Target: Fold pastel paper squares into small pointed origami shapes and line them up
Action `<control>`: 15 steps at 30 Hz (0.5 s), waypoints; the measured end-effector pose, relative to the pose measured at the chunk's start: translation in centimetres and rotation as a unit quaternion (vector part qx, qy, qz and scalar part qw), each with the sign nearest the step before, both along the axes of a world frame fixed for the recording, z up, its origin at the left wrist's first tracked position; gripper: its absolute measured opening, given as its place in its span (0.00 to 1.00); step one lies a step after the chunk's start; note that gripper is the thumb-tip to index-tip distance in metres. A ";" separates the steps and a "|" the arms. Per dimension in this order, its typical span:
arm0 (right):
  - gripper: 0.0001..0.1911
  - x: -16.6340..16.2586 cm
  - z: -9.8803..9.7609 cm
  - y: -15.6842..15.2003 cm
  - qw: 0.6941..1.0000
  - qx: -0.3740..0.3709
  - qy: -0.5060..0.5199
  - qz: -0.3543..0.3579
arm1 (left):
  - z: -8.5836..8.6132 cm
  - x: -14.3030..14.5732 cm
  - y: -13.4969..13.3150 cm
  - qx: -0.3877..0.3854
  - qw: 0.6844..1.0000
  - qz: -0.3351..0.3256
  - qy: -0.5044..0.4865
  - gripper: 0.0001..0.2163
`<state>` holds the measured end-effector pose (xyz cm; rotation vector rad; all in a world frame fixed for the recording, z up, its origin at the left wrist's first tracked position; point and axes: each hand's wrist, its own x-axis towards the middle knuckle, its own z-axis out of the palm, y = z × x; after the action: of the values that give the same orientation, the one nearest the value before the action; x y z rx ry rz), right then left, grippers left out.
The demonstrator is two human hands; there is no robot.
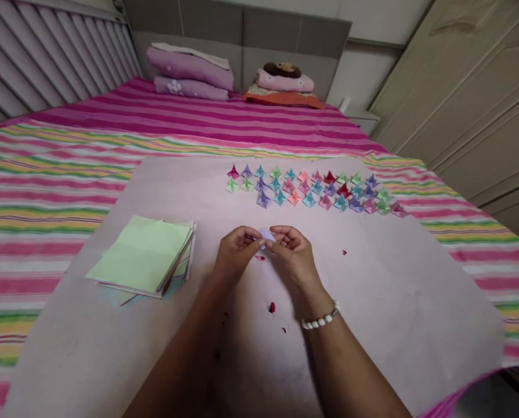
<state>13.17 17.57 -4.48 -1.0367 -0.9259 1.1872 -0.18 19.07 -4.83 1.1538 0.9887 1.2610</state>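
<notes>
Thin, smooth paper, small and folded with straight edges: the lilac piece [267,234] sits at the middle of the pale sheet [390,302], raised between both hands. The left hand [237,247] pinches it at its 9 o'clock side, the right hand [295,249] at its 3 o'clock side, thumbs nearest the wearer. A narrow corner points towards 6 o'clock; fingers cover too much to tell its long axis. It looks plain, pale and matt. From it, crisp, pointed paper shapes [309,199] stand in rows between 11 and 2 o'clock, flat square papers [144,252] are stacked at 9, and a crumpled red scrap [272,307] lies at 6.
</notes>
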 end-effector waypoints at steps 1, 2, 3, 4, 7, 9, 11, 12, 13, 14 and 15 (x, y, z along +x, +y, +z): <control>0.18 0.0 0.0 0.0 1.000 0.000 0.001 0.001 | 0.1 -0.1 0.0 0.001 1.000 -0.003 0.000 0.07; 0.19 0.1 0.1 0.0 1.000 0.001 0.000 0.003 | 0.2 -0.3 0.0 0.002 1.000 -0.008 0.000 0.07; 0.19 0.2 0.1 0.0 1.000 0.004 -0.003 0.006 | 0.3 -0.5 0.0 0.005 1.000 -0.014 0.001 0.06; 0.19 0.2 0.2 0.0 1.000 0.008 -0.007 0.009 | 0.4 -0.7 0.0 0.009 1.000 -0.022 0.007 0.06; 0.20 0.4 0.2 0.0 1.000 0.018 -0.017 0.013 | 0.4 -1.0 0.1 0.032 0.998 -0.037 0.043 0.08; 0.21 0.5 0.1 0.0 1.000 0.017 -0.020 0.010 | 0.3 -1.0 0.1 0.046 0.996 -0.030 0.066 0.10; 0.22 0.4 0.1 0.0 1.000 0.015 -0.021 0.002 | 0.2 -0.9 0.1 0.051 0.995 -0.017 0.083 0.11; 0.22 0.4 0.0 0.0 1.000 0.015 -0.022 -0.003 | 0.2 -0.9 0.1 0.050 0.995 -0.011 0.090 0.11; 0.21 0.3 0.0 0.0 1.000 0.017 -0.022 -0.008 | 0.3 -0.9 0.1 0.048 0.994 -0.005 0.100 0.11; 0.21 0.3 0.0 -0.1 0.999 0.019 -0.024 -0.011 | 0.3 -0.8 0.1 0.047 0.993 0.000 0.110 0.11; 0.20 0.2 -0.1 -0.1 0.999 0.022 -0.027 -0.013 | 0.4 -0.8 0.1 0.047 0.991 0.006 0.122 0.10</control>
<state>13.41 17.47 -4.55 -1.0466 -0.9735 1.1170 -1.00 19.21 -4.45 1.4016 1.1257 1.2045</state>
